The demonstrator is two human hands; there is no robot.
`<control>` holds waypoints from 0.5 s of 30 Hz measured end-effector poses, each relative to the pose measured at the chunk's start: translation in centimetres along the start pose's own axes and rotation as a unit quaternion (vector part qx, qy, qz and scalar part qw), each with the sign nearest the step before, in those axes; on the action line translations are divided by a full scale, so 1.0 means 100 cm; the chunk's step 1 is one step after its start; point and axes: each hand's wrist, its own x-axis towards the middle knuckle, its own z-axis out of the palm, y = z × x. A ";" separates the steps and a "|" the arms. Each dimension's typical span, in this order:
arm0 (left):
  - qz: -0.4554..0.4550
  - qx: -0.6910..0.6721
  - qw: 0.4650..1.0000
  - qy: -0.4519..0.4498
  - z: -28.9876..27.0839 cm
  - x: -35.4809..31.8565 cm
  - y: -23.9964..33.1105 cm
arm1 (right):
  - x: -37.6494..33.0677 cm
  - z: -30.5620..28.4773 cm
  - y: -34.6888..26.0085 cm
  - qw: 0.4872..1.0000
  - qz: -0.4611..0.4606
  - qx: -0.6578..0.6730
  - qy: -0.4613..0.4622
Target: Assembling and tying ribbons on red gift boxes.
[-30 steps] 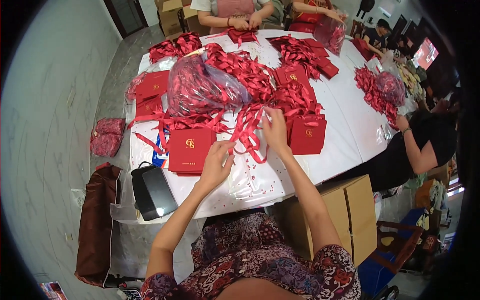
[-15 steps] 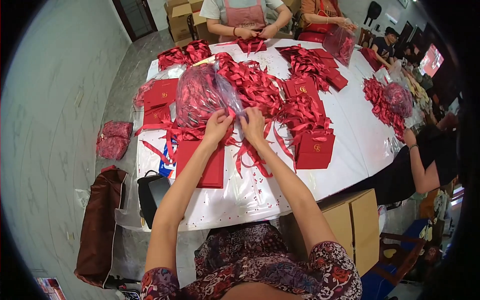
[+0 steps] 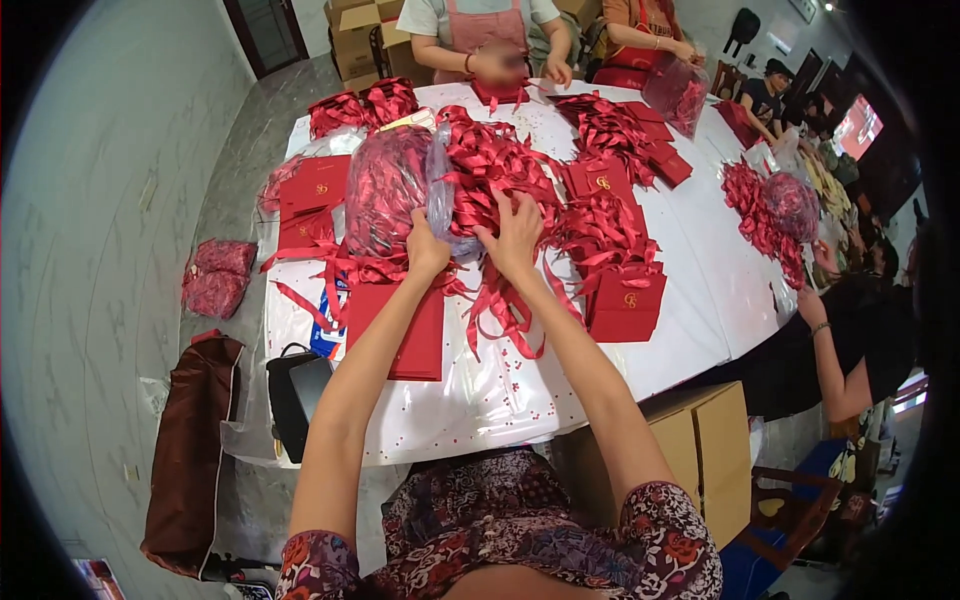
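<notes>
Red satin ribbon fills the clear plastic bag (image 3: pixel 395 190) that lies at the middle of the table (image 3: pixel 690 300), and both of the person's hands are at its open mouth. The left hand (image 3: pixel 428 250) is closed on the loose edge of the plastic, pinching it up, while the right hand (image 3: pixel 515 235) is spread with fingers bent, pressed into the ribbon heap (image 3: pixel 495 165) just beside the bag; whether it has closed on any strands I cannot tell. Judging from how things lie, the sorting is well under way but far from finished: the bag looks mostly full, and a thick tangle of loose ribbon trails from under the hands toward the table's near edge. A flat red folder (image 3: pixel 405 320) lies beneath the left forearm, and a red gift bag (image 3: pixel 628 305) with a gold emblem stands to the right, touching the ribbon spill. More red folders and bags lie toward the far left of the table, which suggests a fair share is made up already. Small red scraps dot the white tablecloth near the person. Across the table two other people in aprons work at their own red piles, and another person's arm (image 3: pixel 835 355) reaches in from the right. A cardboard box (image 3: pixel 700 450) stands by the table's near corner.
</notes>
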 end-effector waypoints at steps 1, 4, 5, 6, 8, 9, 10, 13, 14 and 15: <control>0.004 0.000 1.000 -0.003 -0.001 0.000 0.000 | 0.005 0.007 0.004 1.000 -0.001 0.001 0.000; 0.008 0.001 1.000 -0.008 0.000 -0.001 -0.001 | 0.019 0.026 0.012 0.990 0.042 -0.005 -0.131; 0.005 0.003 1.000 -0.008 -0.001 -0.001 0.000 | 0.021 0.031 0.010 0.981 0.066 -0.018 -0.184; -0.007 0.007 1.000 -0.026 -0.002 -0.001 0.002 | 0.023 0.036 0.010 0.967 0.090 -0.032 -0.236; -0.021 0.013 0.999 -0.044 -0.004 -0.002 0.002 | 0.027 0.042 0.008 0.963 0.092 -0.052 -0.247; -0.015 0.014 0.999 -0.040 -0.006 -0.002 -0.001 | 0.029 0.044 0.005 0.958 0.100 -0.066 -0.262; -0.010 0.016 0.999 -0.036 -0.008 -0.003 -0.004 | 0.029 0.046 0.002 0.951 0.108 -0.081 -0.278; -0.012 0.007 1.000 -0.028 -0.014 -0.004 -0.010 | 0.029 0.052 -0.010 0.956 0.101 -0.095 -0.257; -0.012 0.007 0.999 -0.029 -0.014 -0.005 -0.007 | 0.026 0.056 -0.004 0.956 0.102 -0.096 -0.257; -0.017 0.004 0.999 -0.039 -0.010 -0.003 -0.001 | 0.024 0.061 0.008 0.970 0.085 -0.091 -0.210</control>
